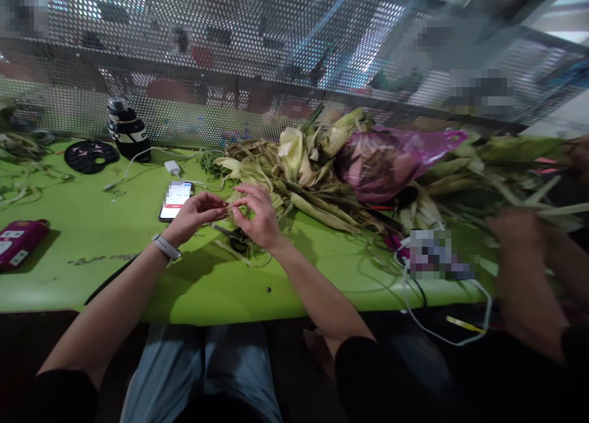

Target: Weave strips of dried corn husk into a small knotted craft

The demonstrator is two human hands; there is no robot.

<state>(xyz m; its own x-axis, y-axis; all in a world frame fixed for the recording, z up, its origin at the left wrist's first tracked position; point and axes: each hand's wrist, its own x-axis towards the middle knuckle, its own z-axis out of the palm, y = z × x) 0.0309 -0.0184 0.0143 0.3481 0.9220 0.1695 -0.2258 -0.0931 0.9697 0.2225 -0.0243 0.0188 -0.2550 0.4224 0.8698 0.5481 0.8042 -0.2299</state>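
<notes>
My left hand (199, 212), with a pale watch on the wrist, is closed in a pinch just right of a lit phone (173, 205). Close beside it, my right hand (258, 217) curls with thumb and forefinger pinched. The fingertips of both hands almost meet over something small and thin that I cannot make out. Behind them lies a pile of corn husks (317, 209), some pale and some dry brown. Below the hands, shredded husk strips (246, 258) cover part of a dark object whose kind I cannot tell.
A purple plastic bag (375, 165) sits in the husks. On the green table (184, 294) are a black bottle (129, 134), a black palette-shaped tray (91, 156), a white charger (172, 168) with cable and a magenta box (21, 242). At right, another person's blurred hand (518, 232) works near husks.
</notes>
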